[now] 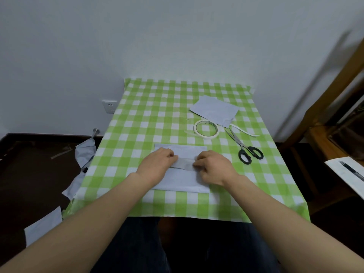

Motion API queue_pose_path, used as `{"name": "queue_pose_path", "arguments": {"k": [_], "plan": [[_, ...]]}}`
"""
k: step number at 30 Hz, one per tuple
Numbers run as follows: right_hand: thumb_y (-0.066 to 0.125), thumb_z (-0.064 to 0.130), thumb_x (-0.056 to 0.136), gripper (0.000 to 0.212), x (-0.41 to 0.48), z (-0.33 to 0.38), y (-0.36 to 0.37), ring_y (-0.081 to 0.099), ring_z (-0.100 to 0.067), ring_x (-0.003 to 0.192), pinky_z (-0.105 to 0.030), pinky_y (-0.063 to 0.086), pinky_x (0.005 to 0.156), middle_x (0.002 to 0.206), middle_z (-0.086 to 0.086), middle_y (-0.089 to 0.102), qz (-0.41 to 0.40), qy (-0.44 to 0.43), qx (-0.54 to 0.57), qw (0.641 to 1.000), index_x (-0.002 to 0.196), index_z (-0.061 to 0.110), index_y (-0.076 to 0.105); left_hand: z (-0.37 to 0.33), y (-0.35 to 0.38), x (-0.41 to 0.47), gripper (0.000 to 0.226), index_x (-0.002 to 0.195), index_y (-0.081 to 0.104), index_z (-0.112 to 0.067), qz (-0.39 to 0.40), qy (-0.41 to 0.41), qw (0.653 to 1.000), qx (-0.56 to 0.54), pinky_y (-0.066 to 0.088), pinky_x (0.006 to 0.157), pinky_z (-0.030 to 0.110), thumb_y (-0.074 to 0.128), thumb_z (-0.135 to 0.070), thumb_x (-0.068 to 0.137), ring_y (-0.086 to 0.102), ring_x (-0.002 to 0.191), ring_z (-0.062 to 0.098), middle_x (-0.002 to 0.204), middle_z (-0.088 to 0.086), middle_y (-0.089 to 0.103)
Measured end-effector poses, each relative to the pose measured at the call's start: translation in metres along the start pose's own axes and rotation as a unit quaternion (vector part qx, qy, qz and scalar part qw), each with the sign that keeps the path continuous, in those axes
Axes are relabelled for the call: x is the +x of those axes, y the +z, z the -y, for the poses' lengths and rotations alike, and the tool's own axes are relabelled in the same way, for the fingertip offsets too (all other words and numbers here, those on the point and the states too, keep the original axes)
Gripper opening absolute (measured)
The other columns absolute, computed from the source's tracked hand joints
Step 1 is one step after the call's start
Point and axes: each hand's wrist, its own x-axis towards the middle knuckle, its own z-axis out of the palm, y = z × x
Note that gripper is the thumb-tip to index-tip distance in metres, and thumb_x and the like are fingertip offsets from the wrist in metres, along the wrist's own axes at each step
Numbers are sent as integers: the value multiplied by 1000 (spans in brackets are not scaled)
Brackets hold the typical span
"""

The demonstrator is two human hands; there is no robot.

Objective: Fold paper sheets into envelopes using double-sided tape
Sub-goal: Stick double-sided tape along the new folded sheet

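A white paper sheet lies on the green-checked table in front of me, with a flap folded up across its middle. My left hand pinches the left end of that flap with curled fingers. My right hand pinches the flap's right end the same way. A roll of double-sided tape lies flat just beyond the sheet. A finished folded paper rests at the back right.
Black-handled scissors lie right of the tape, next to a loose strip of tape backing. Paper scraps lie on the dark floor at the left. A wooden chair stands to the right.
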Motion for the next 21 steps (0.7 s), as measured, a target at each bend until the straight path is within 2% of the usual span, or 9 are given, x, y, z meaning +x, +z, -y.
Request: {"name": "queue_pose_path", "arguments": {"k": [3,6,8,10,17,19,21], "plan": [[49,18,84,36,3,7,-1,48,-20,113,-27,43,81,120,4,58,-2,4,-14,1000,116,20,67,-10,-1,-1,44,147,29,-21,43,32,999,-6,23,110,26,29,-20,103,21,141,12,155,-5,23],[48,16,84,42,4,15,1,46,-20,116,-34,48,86,124,4,56,21,-22,0,1000,125,21,57,-10,2,-2,52,151,16,-25,91,26,995,8,15,114,26,28,-11,102,11,145,12,159,-5,7],[48,15,83,46,4,17,3,45,-19,119,-36,49,88,128,5,55,43,-26,-2,999,129,20,53,-7,3,-1,53,151,15,-26,97,24,995,4,13,114,25,28,-10,102,10,145,12,159,-6,5],[46,14,85,40,5,14,4,47,-20,120,-37,49,88,128,3,56,50,-22,-33,998,123,16,57,-6,4,-3,54,151,14,-25,98,29,995,-4,12,114,24,28,-7,102,8,145,11,159,-6,3],[46,14,82,38,-3,-12,-3,53,-23,116,-34,52,82,127,1,59,81,17,-101,991,117,15,62,12,1,-24,71,151,13,-18,79,-10,996,-36,9,113,19,30,14,90,7,145,9,159,-4,1],[46,15,83,33,-5,-13,-2,54,-23,113,-30,51,77,122,1,61,76,39,-113,990,111,16,63,13,-1,-28,69,151,17,-17,68,-42,995,-52,10,113,19,32,9,89,9,145,7,159,-6,5],[47,14,83,27,-2,-6,-3,52,-23,111,-27,45,71,112,-1,63,62,51,-133,988,103,13,64,5,-1,-27,60,150,20,-13,59,-64,995,-58,9,115,21,35,-4,92,10,145,9,159,-3,8]]}}
